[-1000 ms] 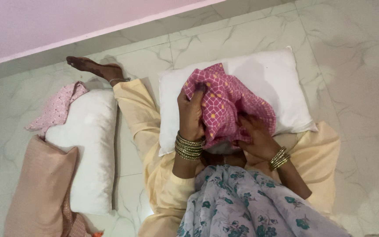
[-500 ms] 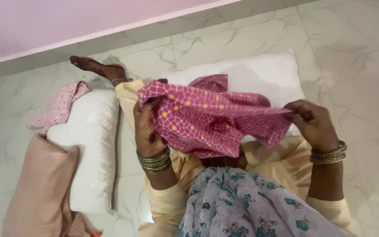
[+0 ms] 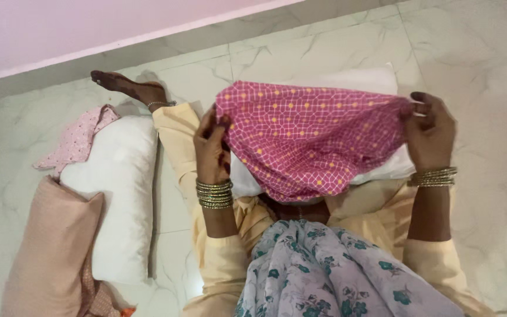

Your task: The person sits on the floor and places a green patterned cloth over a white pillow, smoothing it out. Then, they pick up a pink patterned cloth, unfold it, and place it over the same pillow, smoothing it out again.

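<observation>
While I watch from the head view, white marble floor [image 3: 476, 64] fills the scene | white pillow [image 3: 377, 79] lies across my lap | pink patterned pillowcase [image 3: 309, 138] hangs stretched above that pillow, between both hands | left hand [image 3: 211, 149] is clamped on its left edge | right hand [image 3: 431, 132] pinches its right edge.

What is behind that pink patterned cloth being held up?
A white pillow lies behind the pink cloth, stretched between the left hand and right hand. Only its edges show; the middle is covered.
</observation>
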